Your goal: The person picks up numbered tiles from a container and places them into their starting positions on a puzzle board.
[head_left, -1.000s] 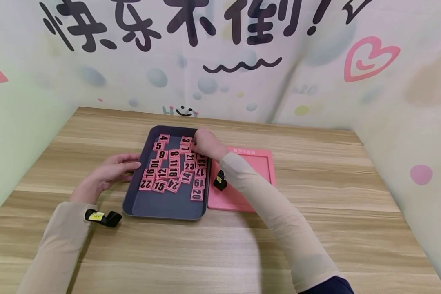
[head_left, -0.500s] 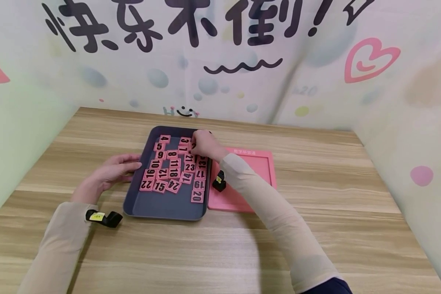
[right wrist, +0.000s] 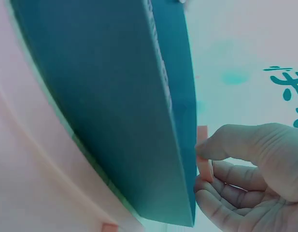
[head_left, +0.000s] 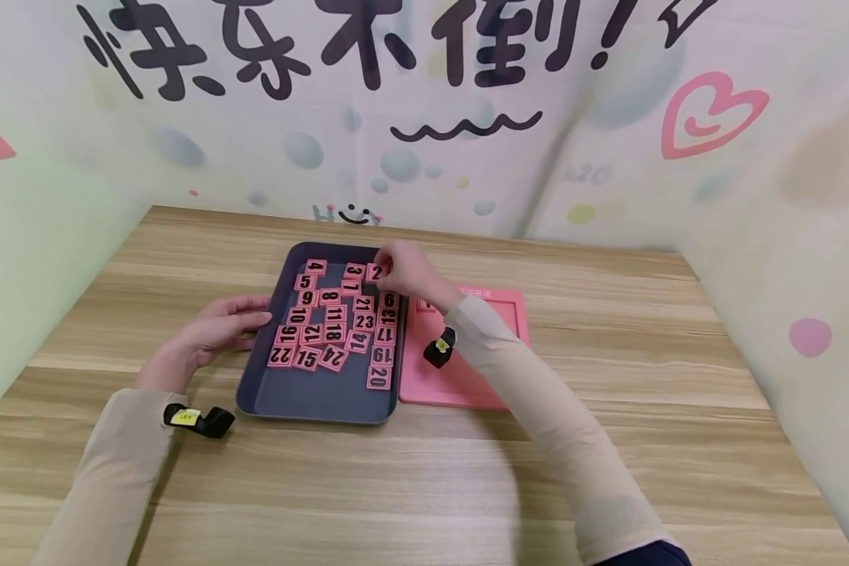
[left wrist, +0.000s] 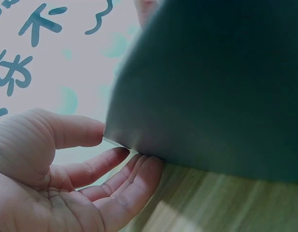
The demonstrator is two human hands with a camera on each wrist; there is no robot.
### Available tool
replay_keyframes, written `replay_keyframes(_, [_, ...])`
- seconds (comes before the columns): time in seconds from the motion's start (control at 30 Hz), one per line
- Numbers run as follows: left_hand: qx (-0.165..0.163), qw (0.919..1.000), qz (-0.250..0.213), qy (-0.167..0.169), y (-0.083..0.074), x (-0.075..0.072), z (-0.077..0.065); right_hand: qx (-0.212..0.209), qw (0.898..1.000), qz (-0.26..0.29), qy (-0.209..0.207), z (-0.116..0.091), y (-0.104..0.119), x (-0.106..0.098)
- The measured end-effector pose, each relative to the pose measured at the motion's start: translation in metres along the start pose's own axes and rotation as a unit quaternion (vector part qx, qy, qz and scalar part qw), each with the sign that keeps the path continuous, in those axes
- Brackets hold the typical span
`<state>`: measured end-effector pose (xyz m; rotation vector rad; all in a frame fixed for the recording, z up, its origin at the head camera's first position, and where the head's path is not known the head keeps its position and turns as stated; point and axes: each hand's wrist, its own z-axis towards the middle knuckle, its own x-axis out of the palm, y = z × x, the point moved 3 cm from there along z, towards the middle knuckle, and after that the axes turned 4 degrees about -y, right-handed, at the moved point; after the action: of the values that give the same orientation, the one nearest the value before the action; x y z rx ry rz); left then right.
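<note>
In the head view, a dark grey tray (head_left: 318,397) holds many pink number tiles, among them a tile marked 23 (head_left: 365,321). My right hand (head_left: 406,271) is over the tray's far right corner. Its thumb and fingers pinch a pink tile marked 2 (head_left: 374,273); the right wrist view shows this tile (right wrist: 205,154) edge-on beside the tray wall (right wrist: 185,145). My left hand (head_left: 219,326) lies at the tray's left side. In the left wrist view, its thumb (left wrist: 78,130) and relaxed fingertips touch the outer edge of the tray (left wrist: 187,121).
A pink frame (head_left: 460,385) lies against the tray's right side, partly under my right forearm. One tile (head_left: 426,305) sits in its far left corner. The wooden table (head_left: 644,354) extends around both, with a printed wall (head_left: 594,141) behind.
My right hand has shifted slightly right, uncovering the 2 and 6 tiles and the tile in the pink frame. My left hand and the tray have stayed in place.
</note>
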<state>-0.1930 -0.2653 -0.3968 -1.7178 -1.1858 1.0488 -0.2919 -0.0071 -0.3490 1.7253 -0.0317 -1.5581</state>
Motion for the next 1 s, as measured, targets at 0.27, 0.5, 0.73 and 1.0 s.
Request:
replay_keyframes(0.27, [-0.002,1.0000,0.003,-0.001,0.000,0.000,0.000,-0.019,0.999,0.034,-0.017,-0.020,-0.006,-0.010])
replay_keyframes(0.5, [-0.001,1.0000,0.006,0.001,0.000,0.000,0.000,-0.026,0.996,0.064,-0.050,-0.041,-0.018,-0.020])
replay_keyframes(0.73, [-0.006,0.9999,0.008,-0.003,0.001,0.000,0.000,-0.017,0.996,0.045,-0.071,-0.058,-0.040,-0.028])
replay_keyframes(1.0, [-0.008,0.9999,0.012,-0.006,0.000,0.001,0.000,0.019,0.998,0.006,-0.060,-0.069,-0.067,-0.030])
